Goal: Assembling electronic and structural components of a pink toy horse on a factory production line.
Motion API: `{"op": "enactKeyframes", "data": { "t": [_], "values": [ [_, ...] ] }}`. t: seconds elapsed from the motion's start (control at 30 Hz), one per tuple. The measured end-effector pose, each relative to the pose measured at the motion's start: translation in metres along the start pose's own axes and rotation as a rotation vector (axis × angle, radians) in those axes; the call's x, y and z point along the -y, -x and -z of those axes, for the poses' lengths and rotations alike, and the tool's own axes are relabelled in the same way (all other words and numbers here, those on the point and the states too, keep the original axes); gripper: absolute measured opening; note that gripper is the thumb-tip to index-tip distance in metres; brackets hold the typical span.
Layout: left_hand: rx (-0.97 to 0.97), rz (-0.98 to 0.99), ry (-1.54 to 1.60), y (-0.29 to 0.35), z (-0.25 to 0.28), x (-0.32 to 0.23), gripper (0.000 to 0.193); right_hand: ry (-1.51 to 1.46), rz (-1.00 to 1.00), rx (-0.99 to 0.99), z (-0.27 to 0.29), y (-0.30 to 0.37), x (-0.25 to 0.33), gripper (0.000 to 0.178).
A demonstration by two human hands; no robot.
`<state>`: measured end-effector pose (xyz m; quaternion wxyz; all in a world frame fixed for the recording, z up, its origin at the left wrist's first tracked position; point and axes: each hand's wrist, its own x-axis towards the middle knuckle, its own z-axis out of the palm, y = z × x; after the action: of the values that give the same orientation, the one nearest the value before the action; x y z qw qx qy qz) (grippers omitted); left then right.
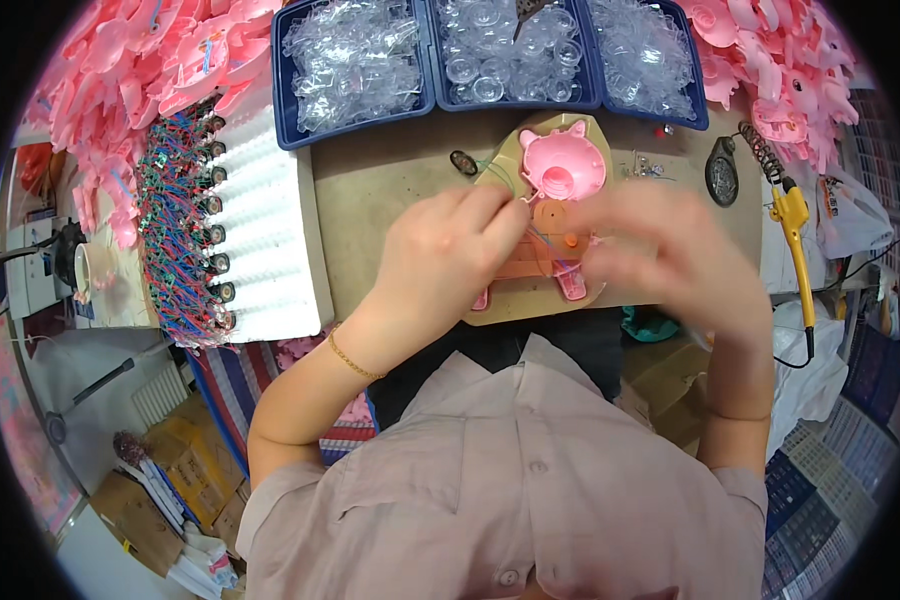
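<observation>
A pink animal-shaped plastic shell (564,164) lies open side up in a tan holder (597,133) in front of me. Over its lower part sits an orange piece (550,213), with thin wires crossing it. My left hand (458,238) is closed in a pinch at the shell's left side, on thin wires. Green wires lead from beside those fingertips to a small round black speaker (463,162) on the table. My right hand (660,250) hovers over the right of the holder, smeared by motion; its fingertips and anything in them cannot be made out.
Blue bins (425,100) of clear plastic parts stand at the back. At left, wired speakers line a white foam tray (270,220). Pink shells (110,50) pile up at both back corners. A yellow soldering iron (795,225) hangs at right, near a black oval object (721,172).
</observation>
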<state>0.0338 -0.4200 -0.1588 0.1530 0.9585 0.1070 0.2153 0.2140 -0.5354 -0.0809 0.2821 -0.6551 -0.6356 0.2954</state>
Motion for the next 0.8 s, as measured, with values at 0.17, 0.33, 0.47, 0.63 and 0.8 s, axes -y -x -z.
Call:
{"op": "enactKeyframes", "data": {
  "t": [0.17,0.33,0.47,0.63,0.8],
  "values": [
    [-0.069,-0.187,-0.025,0.002,-0.004,-0.006,0.025,0.292,0.093,-0.092,-0.024,-0.067,-0.024,0.024],
    [-0.051,-0.138,0.055,0.005,-0.008,-0.006,0.026,0.455,-0.058,0.216,-0.048,-0.096,-0.036,0.029],
    [-0.029,0.013,0.264,0.004,-0.008,0.004,0.022,0.027,-0.115,-0.124,-0.028,-0.054,-0.055,0.028],
    [0.14,0.324,0.649,-0.008,0.0,0.013,0.011,-0.619,-0.406,-0.085,-0.012,-0.011,-0.063,0.027],
    [0.146,0.495,0.796,-0.01,-0.001,0.013,0.013,-0.782,-0.405,0.004,-0.008,-0.008,-0.065,0.026]
  ]
}}
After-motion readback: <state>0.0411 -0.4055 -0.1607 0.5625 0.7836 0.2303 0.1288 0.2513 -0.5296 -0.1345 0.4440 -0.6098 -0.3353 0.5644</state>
